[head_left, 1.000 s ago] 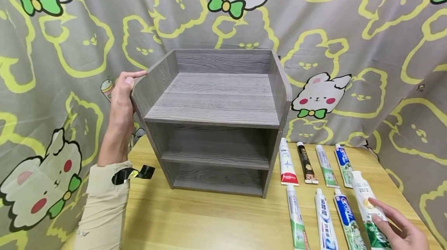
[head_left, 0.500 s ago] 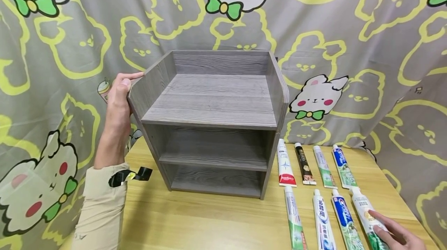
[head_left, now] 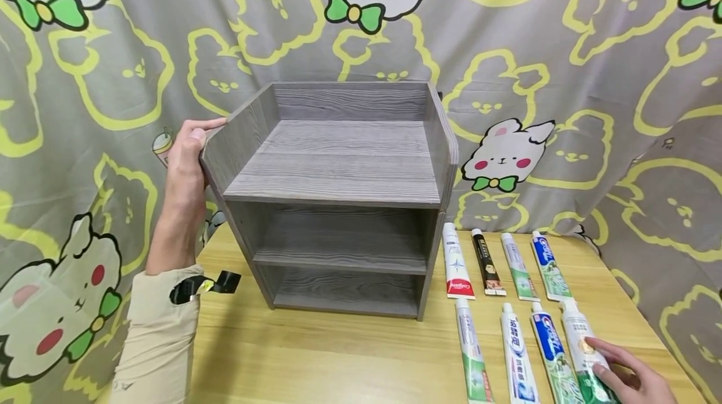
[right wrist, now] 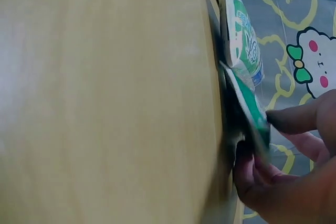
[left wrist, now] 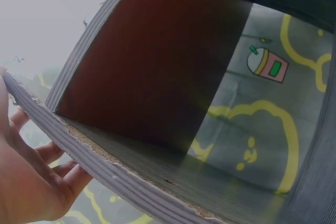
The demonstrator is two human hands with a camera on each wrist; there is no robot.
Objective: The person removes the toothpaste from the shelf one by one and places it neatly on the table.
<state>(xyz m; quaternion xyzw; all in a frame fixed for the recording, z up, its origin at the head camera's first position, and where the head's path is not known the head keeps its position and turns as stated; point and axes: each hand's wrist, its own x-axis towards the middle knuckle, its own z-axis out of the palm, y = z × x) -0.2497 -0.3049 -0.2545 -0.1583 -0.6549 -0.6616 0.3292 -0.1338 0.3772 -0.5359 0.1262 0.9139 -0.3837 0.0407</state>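
A grey wood-grain shelf unit (head_left: 344, 156) stands upright on the table with two open compartments under its top. My left hand (head_left: 187, 163) grips the upper edge of its left side panel. In the left wrist view the fingers (left wrist: 50, 153) reach behind that panel. At the lower right, my right hand (head_left: 637, 376) pinches a white-and-green toothpaste tube (head_left: 576, 332) near its flat end. The right wrist view has thumb and fingers on either side of the tube's green end (right wrist: 254, 106), close to the tabletop. A blue-and-green Crest tube (head_left: 553, 351) lies just left of it.
More toothpaste tubes lie in two rows right of the shelf, among them a Colgate tube (head_left: 458, 260), a black tube (head_left: 487, 263) and a second Crest tube (head_left: 551, 266). A patterned curtain (head_left: 496, 34) hangs behind the wooden table (head_left: 338, 360).
The toothpaste tube in my right hand has come down and left, beside the Crest tube in the front row. My left hand keeps its hold on the shelf; the view shifts slightly.
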